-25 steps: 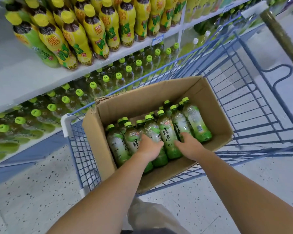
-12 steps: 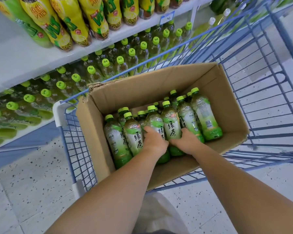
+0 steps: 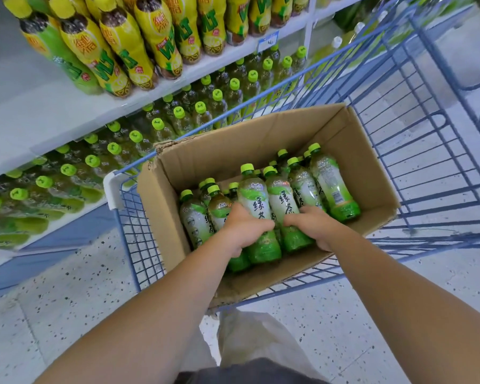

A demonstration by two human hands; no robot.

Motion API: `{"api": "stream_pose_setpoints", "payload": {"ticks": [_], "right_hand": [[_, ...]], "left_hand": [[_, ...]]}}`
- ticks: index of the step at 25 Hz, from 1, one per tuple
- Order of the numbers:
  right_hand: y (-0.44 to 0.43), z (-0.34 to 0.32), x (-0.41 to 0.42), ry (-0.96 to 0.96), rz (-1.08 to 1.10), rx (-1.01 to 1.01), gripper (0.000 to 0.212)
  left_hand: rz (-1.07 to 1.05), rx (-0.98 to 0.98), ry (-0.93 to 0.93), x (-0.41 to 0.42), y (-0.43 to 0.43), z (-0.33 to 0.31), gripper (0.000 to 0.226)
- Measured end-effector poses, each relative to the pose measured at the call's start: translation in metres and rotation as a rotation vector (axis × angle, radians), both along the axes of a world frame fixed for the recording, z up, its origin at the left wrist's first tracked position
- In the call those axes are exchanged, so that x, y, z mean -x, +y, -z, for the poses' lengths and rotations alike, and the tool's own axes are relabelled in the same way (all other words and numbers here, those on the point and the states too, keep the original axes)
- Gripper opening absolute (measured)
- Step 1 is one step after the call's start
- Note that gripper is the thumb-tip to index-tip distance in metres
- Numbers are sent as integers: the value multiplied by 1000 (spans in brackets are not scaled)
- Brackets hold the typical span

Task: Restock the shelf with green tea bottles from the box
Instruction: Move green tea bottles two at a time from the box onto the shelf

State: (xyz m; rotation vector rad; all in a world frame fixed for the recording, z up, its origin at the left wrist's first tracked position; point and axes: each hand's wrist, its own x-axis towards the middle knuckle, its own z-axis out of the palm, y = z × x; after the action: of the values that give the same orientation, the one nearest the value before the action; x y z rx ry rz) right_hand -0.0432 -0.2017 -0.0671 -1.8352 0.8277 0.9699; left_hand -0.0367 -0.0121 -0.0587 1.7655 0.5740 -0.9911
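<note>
- Cardboard box [image 3: 263, 139] sits in the blue cart [image 3: 427, 134], with green tea bottles [image 3: 327, 184] packed inside it.
- Left hand [image 3: 241, 228] is wrapped round the centre bottle [image 3: 254, 200] in the box; right hand [image 3: 313, 225] is wrapped round the neighbour bottle [image 3: 281, 200].
- Suggest lifting both straight up, clear of the box wall, before swinging to the shelf [image 3: 53, 120] beyond the box.

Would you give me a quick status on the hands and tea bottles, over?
Left hand grips one green tea bottle; right hand grips the neighbouring bottle. Both inside the box. Nothing blocking above.
</note>
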Motion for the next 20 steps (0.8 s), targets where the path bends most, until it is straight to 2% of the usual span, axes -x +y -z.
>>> {"api": "stream_pose_setpoints", "payload": {"ticks": [1,3,5,6,10,13,17,20], "right_hand": [[2,-9,3,-23,-4,-10,93],[11,-34,12,-101,-13,-37,73],[25,-60,20,-177,-18,-57,51],[34,-72,22,-210,-4,-72,46],[75,-116,29,-342,-25,-92,40],[114,-146,27,-407,-84,-96,40],[177,-177,17,-542,-159,-60,32],[234,-193,10,-628,-202,-106,28]], "left_hand": [[-36,39,-28,2,7,-10,63],[-100,124,-90,10,24,-38,52],[-148,170,-124,19,43,-68,57],[-161,179,-150,24,54,-83,56],[-237,252,-259,39,99,-126,41],[-268,275,-383,50,138,-154,42],[-384,231,-561,61,193,-175,33],[-436,147,-637,62,248,-184,32]]}}
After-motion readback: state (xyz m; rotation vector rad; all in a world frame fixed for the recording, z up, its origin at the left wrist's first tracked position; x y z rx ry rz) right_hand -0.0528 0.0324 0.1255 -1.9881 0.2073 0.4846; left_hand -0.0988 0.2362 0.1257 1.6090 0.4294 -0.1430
